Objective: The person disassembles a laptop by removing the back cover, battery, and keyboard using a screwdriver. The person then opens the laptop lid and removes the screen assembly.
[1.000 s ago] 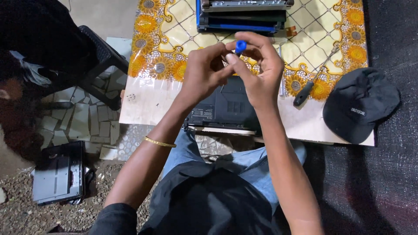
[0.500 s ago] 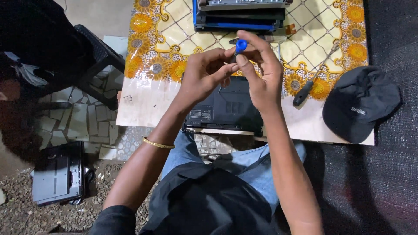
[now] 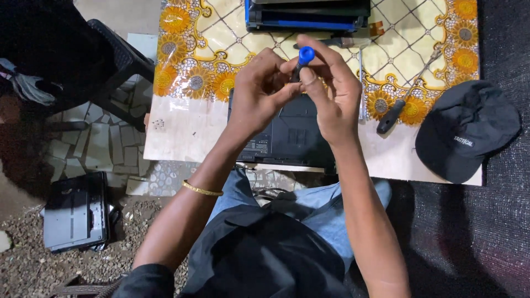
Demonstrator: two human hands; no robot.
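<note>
My right hand [image 3: 327, 94] pinches a small tool with a round blue cap [image 3: 305, 54], likely a screwdriver, its dark shaft running down between my fingers. My left hand [image 3: 260, 91] meets it from the left, fingertips closed against the tool's shaft just below the cap. Both hands hover above a black laptop [image 3: 287, 135] lying bottom-up at the table's near edge. A gold bracelet sits on my left wrist.
The table [image 3: 182, 127] wears a yellow flower-pattern cover. A stack of dark laptops with a blue edge [image 3: 306, 15] lies at the back. A black-handled screwdriver [image 3: 393, 113] and a black cap [image 3: 464, 129] rest right. Another laptop [image 3: 74, 212] lies on the gravel floor, a black chair [image 3: 118, 60] left.
Both hands, together with the blue-capped tool, have stayed almost in place, with only small finger shifts around the tool. The view drifted slightly.
</note>
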